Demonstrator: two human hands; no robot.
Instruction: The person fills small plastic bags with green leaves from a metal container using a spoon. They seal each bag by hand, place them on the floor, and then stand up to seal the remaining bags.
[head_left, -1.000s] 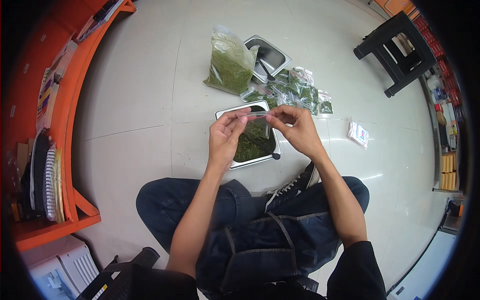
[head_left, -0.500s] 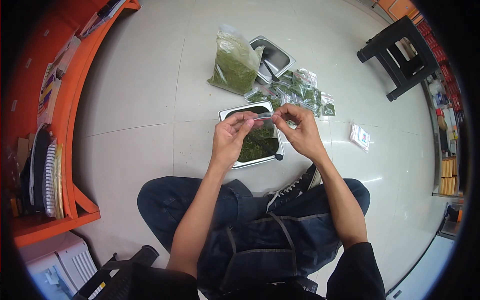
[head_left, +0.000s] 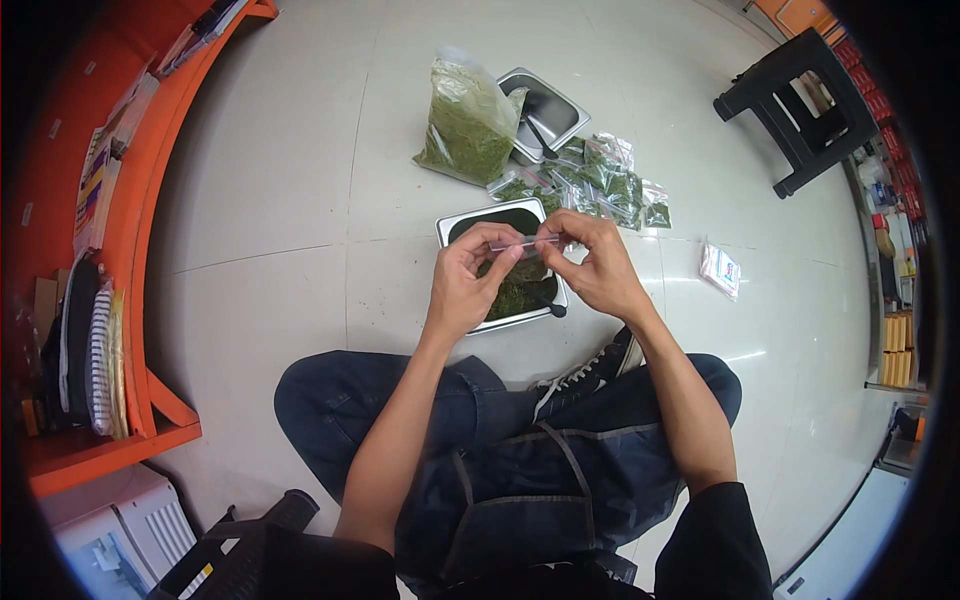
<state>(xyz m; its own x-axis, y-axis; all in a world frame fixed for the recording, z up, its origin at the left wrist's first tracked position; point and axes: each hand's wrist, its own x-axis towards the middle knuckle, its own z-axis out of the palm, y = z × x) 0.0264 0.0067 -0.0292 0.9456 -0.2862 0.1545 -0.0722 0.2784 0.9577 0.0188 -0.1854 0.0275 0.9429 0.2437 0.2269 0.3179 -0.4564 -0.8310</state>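
A small clear zip bag (head_left: 527,243) is stretched between my two hands, its top edge level. My left hand (head_left: 466,275) pinches one end between thumb and fingers. The other end is pinched by my right hand (head_left: 593,262). Right below them stands a metal pan (head_left: 447,226) with dried green herb (head_left: 512,297) in it. A black spoon (head_left: 556,310) lies in that pan, its end at the right rim. My hands hide part of the pan and most of the bag's body.
Beyond the pan are a large bag of green herb (head_left: 465,125), a second metal pan (head_left: 568,108) with a black spoon, and several filled zip bags (head_left: 600,185). A pack of bags (head_left: 719,270) lies right. A black stool (head_left: 800,110) and orange shelf (head_left: 165,150) flank the floor.
My right hand has shifted left along the bag's top edge, closer to my left hand. Both hands still pinch the bag.
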